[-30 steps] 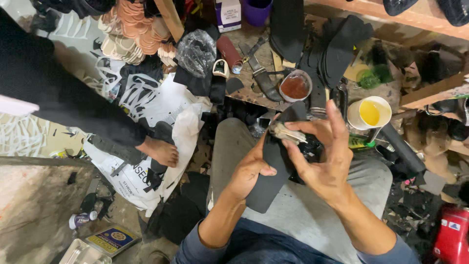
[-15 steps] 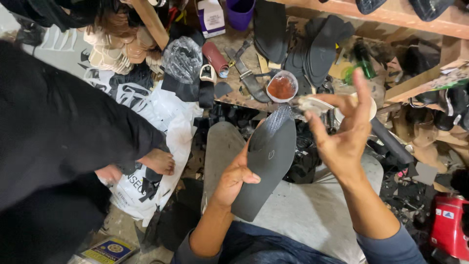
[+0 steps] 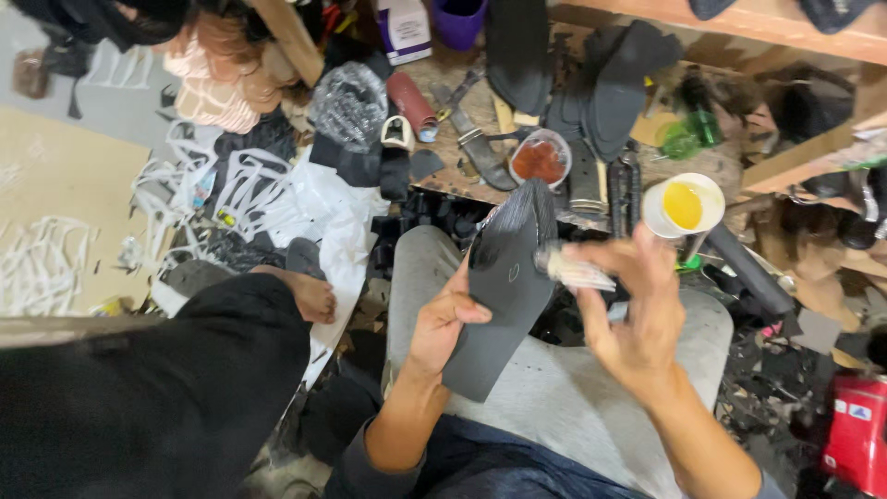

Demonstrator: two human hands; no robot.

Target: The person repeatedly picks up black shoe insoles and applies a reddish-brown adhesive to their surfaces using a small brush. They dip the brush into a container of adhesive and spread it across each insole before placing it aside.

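My left hand (image 3: 443, 319) grips a long black shoe sole (image 3: 504, 277) by its left edge and holds it up over my lap. My right hand (image 3: 633, 310) holds a small brush (image 3: 573, 271) with pale bristles, its tip touching the sole's upper right edge. A white cup of yellow glue (image 3: 684, 205) stands just beyond my right hand. A round tin of reddish-brown paste (image 3: 540, 159) sits on the wooden board (image 3: 443, 176) behind the sole.
Another person's black-clad leg (image 3: 157, 397) and bare foot (image 3: 309, 294) fill the lower left. Black soles (image 3: 601, 83), a knife (image 3: 480, 148), a purple cup (image 3: 459, 17) and tools crowd the board. Cut scraps cover white sheets (image 3: 277, 194) at left. A red container (image 3: 855, 434) stands at right.
The sole has risen and tilted more upright in my left hand. My right hand has brought the brush to its upper edge. The other person's leg has moved down to the lower left.
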